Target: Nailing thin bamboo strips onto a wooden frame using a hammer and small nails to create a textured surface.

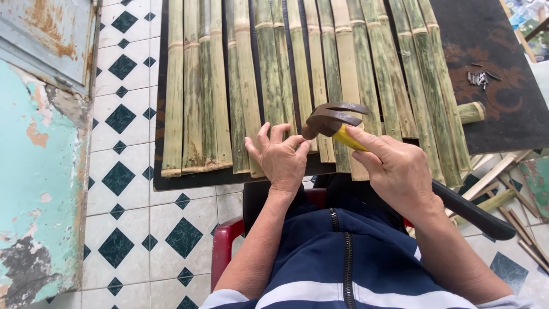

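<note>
A row of split bamboo slats (297, 74) is lying side by side on a dark board (503, 74), their long axes running away from the seated person, near ends uneven. The slats are mottled green and tan, curved across the face, ringed by pale nodes. The right hand (394, 171) is gripping a claw hammer (334, 123) closed around its yellow handle close to the head; the handle is running back to the right under the palm, and the rusty brown head is sitting over the near slat ends, claw pointing right. The left hand (280, 157) is resting palm down on the slat ends just beside the hammer head, fingers spread, holding nothing. A small heap of nails (480, 77) is lying on the board, well apart. The floor tiles (131, 189) are showing white with dark diamonds.
</note>
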